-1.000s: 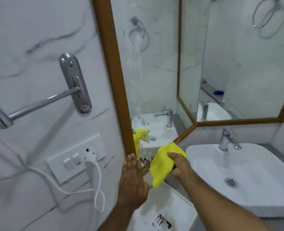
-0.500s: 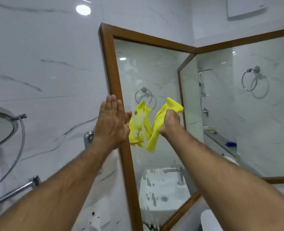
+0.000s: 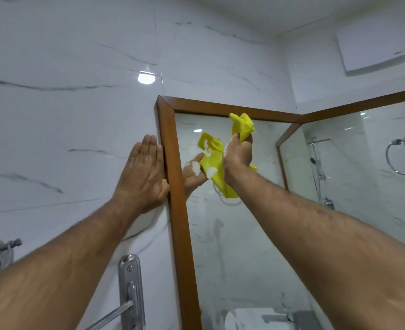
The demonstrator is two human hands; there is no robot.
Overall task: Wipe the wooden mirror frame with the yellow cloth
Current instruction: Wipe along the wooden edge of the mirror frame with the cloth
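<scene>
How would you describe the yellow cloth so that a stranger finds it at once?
Find the wooden mirror frame on the white marble wall. Near its top left corner, in front of the glass, the right hand grips the yellow cloth. It is the only bright yellow thing apart from its own reflection in the mirror.

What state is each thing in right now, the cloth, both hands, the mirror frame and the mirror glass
yellow cloth: bunched, gripped in the right hand, raised near the frame's top rail
right hand: closed on the cloth
left hand: open, flat on the wall tile beside the frame
wooden mirror frame: fixed to the wall, upright
mirror glass: smeared and streaky
</scene>
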